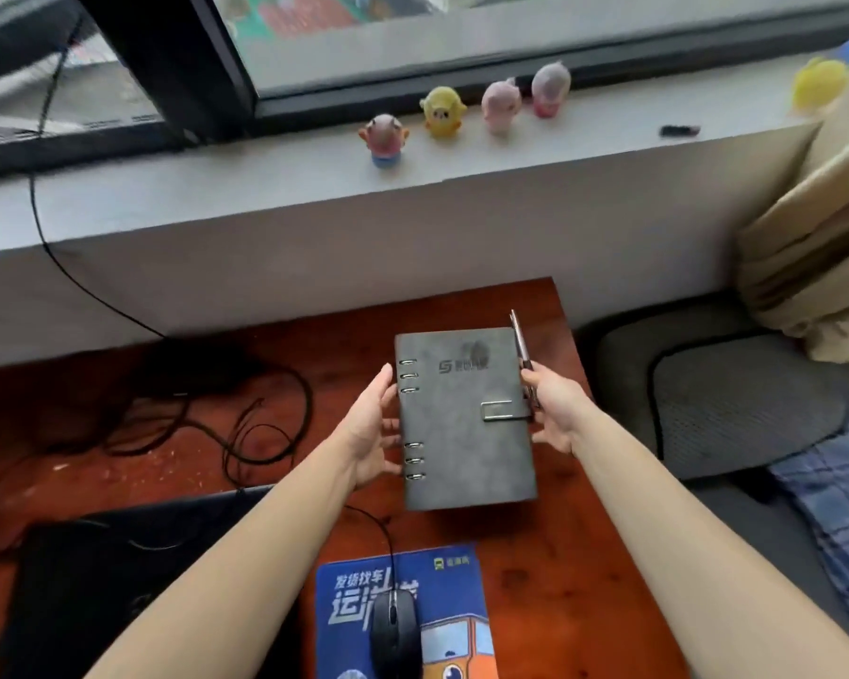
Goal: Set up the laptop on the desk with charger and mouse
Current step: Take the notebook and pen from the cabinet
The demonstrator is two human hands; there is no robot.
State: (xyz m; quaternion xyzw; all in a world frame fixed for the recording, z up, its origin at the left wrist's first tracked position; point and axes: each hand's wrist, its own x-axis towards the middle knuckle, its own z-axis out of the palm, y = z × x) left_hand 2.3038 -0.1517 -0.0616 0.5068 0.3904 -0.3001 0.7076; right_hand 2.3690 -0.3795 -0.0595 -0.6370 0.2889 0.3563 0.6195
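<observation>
A dark laptop (pixel 99 580) lay flat on the near left of the tabletop (pixel 550 556), with black cables (pixel 246 423) tangled behind it. The left hand (pixel 368 433) gripped the ringed spine of a grey notebook (pixel 461 423), which was held above the tabletop. The right hand (pixel 555 414) clasped the notebook's opposite edge and pinched a pen (pixel 519 343) against it. Nearer, the mouse (pixel 395 634) sat on a blue mouse pad (pixel 452 585). A grey chair (pixel 736 399) stood to the right.

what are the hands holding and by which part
A grey notebook, by its long edges: left hand on the ringed side, right hand on the clasp side, also pinching a pen.
</observation>
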